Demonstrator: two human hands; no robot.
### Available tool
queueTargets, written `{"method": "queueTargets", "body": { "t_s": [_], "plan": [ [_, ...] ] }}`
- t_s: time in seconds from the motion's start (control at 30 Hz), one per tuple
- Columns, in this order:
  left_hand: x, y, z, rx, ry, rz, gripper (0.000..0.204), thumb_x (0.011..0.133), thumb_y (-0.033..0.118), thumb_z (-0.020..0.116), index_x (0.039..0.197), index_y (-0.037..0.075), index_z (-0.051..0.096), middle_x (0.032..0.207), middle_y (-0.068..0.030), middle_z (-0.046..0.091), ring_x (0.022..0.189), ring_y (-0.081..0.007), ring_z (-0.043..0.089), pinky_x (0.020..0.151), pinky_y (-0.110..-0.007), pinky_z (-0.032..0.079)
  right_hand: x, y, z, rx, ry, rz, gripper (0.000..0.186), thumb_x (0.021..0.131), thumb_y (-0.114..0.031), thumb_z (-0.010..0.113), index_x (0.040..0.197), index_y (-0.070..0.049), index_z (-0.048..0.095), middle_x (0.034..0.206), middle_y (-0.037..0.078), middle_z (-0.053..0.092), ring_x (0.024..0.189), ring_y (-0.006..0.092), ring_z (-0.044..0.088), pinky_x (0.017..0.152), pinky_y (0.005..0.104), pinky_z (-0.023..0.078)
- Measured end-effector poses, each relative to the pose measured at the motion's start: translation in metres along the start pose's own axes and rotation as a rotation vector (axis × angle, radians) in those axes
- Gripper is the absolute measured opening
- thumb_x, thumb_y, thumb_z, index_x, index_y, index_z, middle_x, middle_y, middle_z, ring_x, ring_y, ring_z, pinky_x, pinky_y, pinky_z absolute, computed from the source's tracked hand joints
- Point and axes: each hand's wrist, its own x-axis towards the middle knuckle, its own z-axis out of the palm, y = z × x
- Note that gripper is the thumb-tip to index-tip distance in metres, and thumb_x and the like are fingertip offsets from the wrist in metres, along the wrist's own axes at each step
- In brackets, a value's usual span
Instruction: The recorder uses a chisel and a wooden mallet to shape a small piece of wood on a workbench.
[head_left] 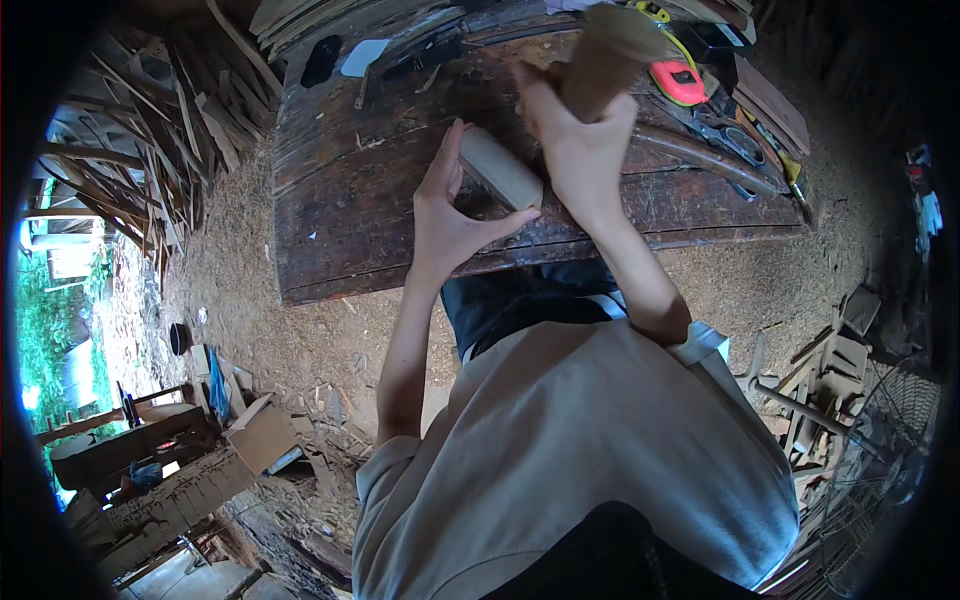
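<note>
My left hand (445, 220) is closed around a smooth, pale wooden block (502, 168) with rounded sides. Its thumb presses the near end and its fingers wrap the far left side, with the block on or just above the dark workbench (350, 215). To the right, my right hand (580, 150) grips a thick, round wooden piece (608, 62), held upright over the bench with its broad end toward me. My palm hides its lower part, so I cannot tell whether it touches the bench. The two wooden pieces are apart.
Along the bench's right side lie a curved wooden rod (705, 158), shears (738, 138), a paintbrush (794, 172) and a red tape measure (680, 84). A white sheet (364, 58) lies at the far left. Scrap wood (165, 150) is heaped beyond the bench's left.
</note>
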Motion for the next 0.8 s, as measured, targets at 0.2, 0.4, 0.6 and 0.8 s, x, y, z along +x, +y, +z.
{"method": "queueTargets", "body": {
  "t_s": [0.2,0.4,0.6,0.8],
  "plan": [
    [0.001,0.004,-0.003,0.014,0.037,-0.004,0.111,0.053,0.015,0.091,0.140,-0.008,0.026,0.139,-0.0211,0.040,0.126,-0.0235,0.043,0.105,-0.036,0.036,0.017,-0.032,0.001,0.136,0.058,-0.096,0.032,0.083,-0.005,0.061,0.053,-0.005,0.050,0.045,-0.002,0.040,0.040,0.0056,0.035,0.050,0.0229,0.039],
    [-0.002,0.006,-0.006,-0.002,0.020,-0.044,0.110,0.055,0.006,0.088,0.142,-0.005,0.022,0.142,-0.0199,0.036,0.129,-0.0233,0.040,0.109,-0.037,0.032,0.015,-0.020,-0.008,0.190,0.059,-0.008,0.026,0.083,-0.005,0.061,0.059,-0.002,0.052,0.047,-0.001,0.043,0.040,0.0052,0.035,0.047,0.0219,0.036],
    [-0.001,0.001,-0.006,0.084,0.060,0.000,0.112,0.053,0.020,0.091,0.141,-0.005,0.027,0.138,-0.0223,0.041,0.125,-0.0240,0.044,0.104,-0.037,0.037,0.006,-0.019,0.003,0.077,0.098,0.083,0.030,0.084,-0.005,0.060,0.056,-0.004,0.048,0.045,-0.001,0.037,0.040,0.0048,0.031,0.053,0.0242,0.040],
    [0.000,0.004,-0.004,0.121,0.085,0.002,0.111,0.054,0.020,0.091,0.141,-0.005,0.027,0.138,-0.0229,0.040,0.126,-0.0244,0.044,0.104,-0.036,0.037,0.006,-0.017,-0.005,0.213,0.113,0.001,0.018,0.082,-0.007,0.066,0.066,-0.001,0.060,0.056,0.001,0.056,0.048,0.0051,0.051,0.045,0.0200,0.037]
  ]
}}
